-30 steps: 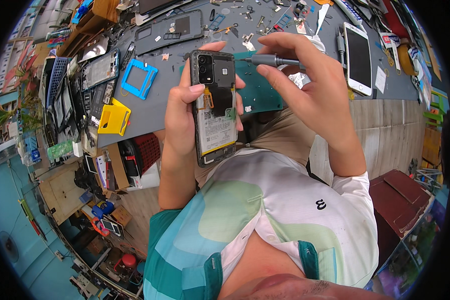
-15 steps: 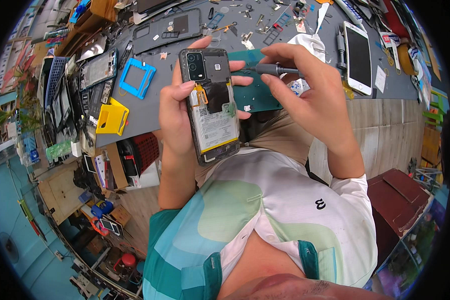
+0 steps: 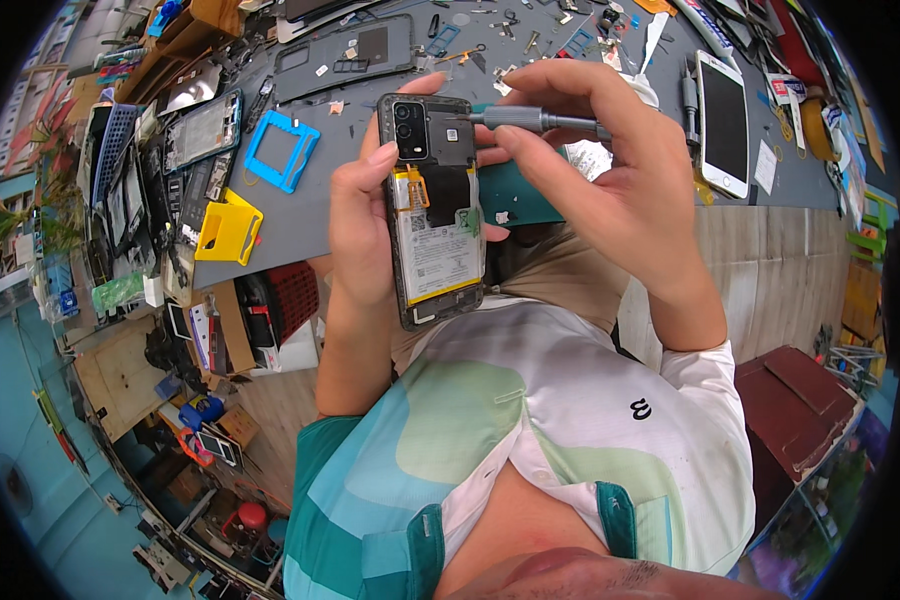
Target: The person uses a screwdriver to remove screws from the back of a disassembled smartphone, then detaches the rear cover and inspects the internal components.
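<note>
A smartphone with its back cover off (image 3: 435, 210) rests in my left hand (image 3: 362, 215), thumb on its left edge and fingers behind it. Its camera block, dark upper plate and silver battery face up. My right hand (image 3: 620, 165) pinches a grey screwdriver (image 3: 525, 119) between thumb and fingers. The screwdriver lies nearly level, its tip at the upper right edge of the phone; whether it touches a screw is too small to tell. Beneath the hands lies a green mat (image 3: 520, 190), partly hidden.
On the grey table lie a blue frame (image 3: 280, 150), a yellow phone stand (image 3: 228, 228), a detached back cover (image 3: 345, 60) and several small parts. A white phone (image 3: 722, 125) lies at the right. Stacked phone parts (image 3: 130, 170) crowd the left edge.
The screwdriver has moved left, from beside the phone to its upper right edge. The phone has shifted slightly right in my left hand.
</note>
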Demonstrator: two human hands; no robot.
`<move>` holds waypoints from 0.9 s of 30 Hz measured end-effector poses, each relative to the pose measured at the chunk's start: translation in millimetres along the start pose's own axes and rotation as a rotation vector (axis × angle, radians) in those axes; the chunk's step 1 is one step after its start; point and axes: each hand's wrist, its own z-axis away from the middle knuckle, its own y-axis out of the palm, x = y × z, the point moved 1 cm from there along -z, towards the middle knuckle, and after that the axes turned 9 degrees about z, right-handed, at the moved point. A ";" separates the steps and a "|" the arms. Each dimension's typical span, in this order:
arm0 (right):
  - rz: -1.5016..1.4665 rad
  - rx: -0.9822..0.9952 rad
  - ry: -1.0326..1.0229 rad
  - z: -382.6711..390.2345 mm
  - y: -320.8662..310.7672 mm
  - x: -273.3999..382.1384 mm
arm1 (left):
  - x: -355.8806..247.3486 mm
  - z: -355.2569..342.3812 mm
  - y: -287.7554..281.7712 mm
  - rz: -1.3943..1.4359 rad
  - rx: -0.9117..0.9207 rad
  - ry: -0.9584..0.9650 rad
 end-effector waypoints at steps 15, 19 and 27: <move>0.135 0.140 0.144 -25.8 0.3 19.4 | 2.9 -4.7 -8.4 0.046 0.075 0.004; 0.068 0.039 -0.140 -37.0 5.3 16.3 | 4.2 -3.7 -6.4 0.065 0.053 0.008; 0.135 0.117 -0.183 -35.0 -1.5 17.9 | 4.7 -3.3 -8.8 0.066 0.034 -0.009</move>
